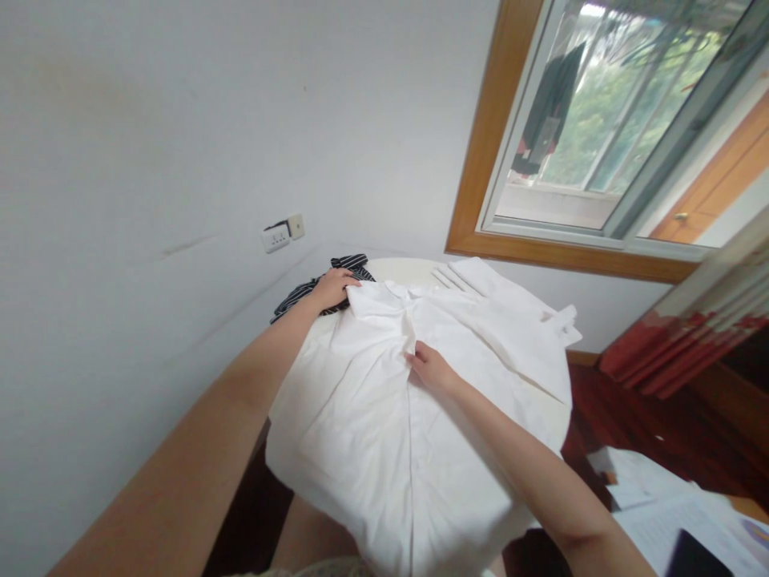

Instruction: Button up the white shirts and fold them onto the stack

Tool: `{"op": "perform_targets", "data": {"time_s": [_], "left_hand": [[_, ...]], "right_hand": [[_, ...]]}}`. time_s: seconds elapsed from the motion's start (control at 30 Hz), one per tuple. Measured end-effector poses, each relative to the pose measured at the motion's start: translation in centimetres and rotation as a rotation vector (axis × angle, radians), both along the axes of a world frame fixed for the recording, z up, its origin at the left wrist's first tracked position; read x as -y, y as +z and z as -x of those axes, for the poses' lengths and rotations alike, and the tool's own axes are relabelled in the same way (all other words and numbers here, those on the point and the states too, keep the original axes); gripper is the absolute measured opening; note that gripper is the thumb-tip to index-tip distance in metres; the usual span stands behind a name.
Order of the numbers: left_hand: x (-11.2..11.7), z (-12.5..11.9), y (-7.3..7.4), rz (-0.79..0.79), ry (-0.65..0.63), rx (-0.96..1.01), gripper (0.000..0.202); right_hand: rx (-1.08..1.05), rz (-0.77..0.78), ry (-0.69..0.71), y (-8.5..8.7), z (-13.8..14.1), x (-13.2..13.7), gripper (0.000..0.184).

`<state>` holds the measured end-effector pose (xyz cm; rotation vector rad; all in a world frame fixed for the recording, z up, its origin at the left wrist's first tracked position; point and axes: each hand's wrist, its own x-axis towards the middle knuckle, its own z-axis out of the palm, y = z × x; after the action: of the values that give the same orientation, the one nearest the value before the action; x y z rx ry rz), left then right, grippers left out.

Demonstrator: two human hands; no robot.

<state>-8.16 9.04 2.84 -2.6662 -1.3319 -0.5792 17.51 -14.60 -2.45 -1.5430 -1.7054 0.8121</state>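
Note:
A white button-front shirt [372,409] lies spread over a round table, its collar at the far side and its lower hem hanging over the near edge. My right hand [431,367] pinches the front placket a little below the collar, raising a small fold there. At the collar's left end, my left hand [337,288] has its fingertips closed on the shirt's edge; its thumb is partly hidden. Black-and-white striped fabric [297,298] lies beneath and beside that left hand. One sleeve [505,296] stretches to the right across the table.
The pale tabletop [400,268] shows behind the collar, close to a white wall with a socket [276,238]. A wood-framed window [469,200] is at the right, with a curtain [678,320] beside it. Papers [666,497] and a dark flat object [697,557] are at lower right.

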Motion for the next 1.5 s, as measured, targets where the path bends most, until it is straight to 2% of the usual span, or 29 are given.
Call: {"op": "perform_targets", "data": {"time_s": [0.1, 0.2, 0.27, 0.33, 0.4, 0.47, 0.6, 0.67, 0.8, 0.9, 1.0, 1.2, 1.33, 1.4, 1.5], "left_hand": [[-1.5, 0.1, 1.0, -0.009, -0.026, -0.1, 0.034], [-3.0, 0.8, 2.0, -0.031, 0.004, -0.203, 0.033], [-4.0, 1.4, 2.6, -0.035, 0.064, -0.249, 0.035], [-4.8, 1.9, 3.0, -0.028, 0.14, -0.253, 0.036], [-5.1, 2.0, 3.2, -0.026, 0.207, -0.231, 0.037], [-5.1, 1.6, 3.2, -0.045, 0.242, -0.224, 0.037], [-4.6, 0.1, 2.1, -0.118, 0.265, -0.229, 0.037], [-4.5, -0.5, 1.4, -0.136, 0.286, -0.218, 0.037], [-4.1, -1.4, 0.4, -0.126, 0.363, -0.191, 0.038], [-2.6, -1.6, -0.1, -0.143, 0.401, -0.108, 0.039], [-0.1, -1.3, -1.1, -0.18, 0.369, -0.042, 0.04], [6.6, 0.9, -4.6, -0.178, 0.215, -0.007, 0.049], [11.2, 2.6, -6.1, -0.124, -0.011, -0.065, 0.057], [12.7, 3.7, -6.5, -0.055, -0.083, -0.104, 0.062], [13.4, 5.6, -6.7, 0.058, -0.086, -0.123, 0.061]], "right_hand": [[-0.258, 0.072, -0.042, 0.3, -0.1, 0.4, 0.016], [-0.54, 0.213, -0.042, 1.7, -0.9, 0.9, 0.021], [-0.621, 0.3, -0.054, 2.9, -2.1, 1.1, 0.027], [-0.62, 0.318, -0.061, 4.0, -3.9, 1.1, 0.033], [-0.563, 0.302, -0.042, 4.5, -5.7, 0.8, 0.036], [-0.423, 0.261, -0.034, 4.2, -7.3, 0.2, 0.033], [0.082, 0.076, -0.101, 1.9, -8.4, -1.5, 0.025], [0.262, 0.022, -0.124, 0.8, -8.4, -2.1, 0.024], [0.31, 0.032, -0.149, 0.1, -8.9, -2.3, 0.032], [0.22, 0.127, -0.103, 0.9, -9.8, -1.6, 0.044], [0.148, 0.204, 0.01, 1.9, -10.4, -0.5, 0.052], [0.24, 0.205, 0.154, 2.8, -10.3, 0.5, 0.049], [0.238, 0.223, 0.172, 2.8, -10.3, 0.7, 0.049], [0.218, 0.233, 0.157, 2.8, -10.6, 0.8, 0.051], [0.159, 0.274, 0.212, 3.0, -11.2, 1.3, 0.052]]}}
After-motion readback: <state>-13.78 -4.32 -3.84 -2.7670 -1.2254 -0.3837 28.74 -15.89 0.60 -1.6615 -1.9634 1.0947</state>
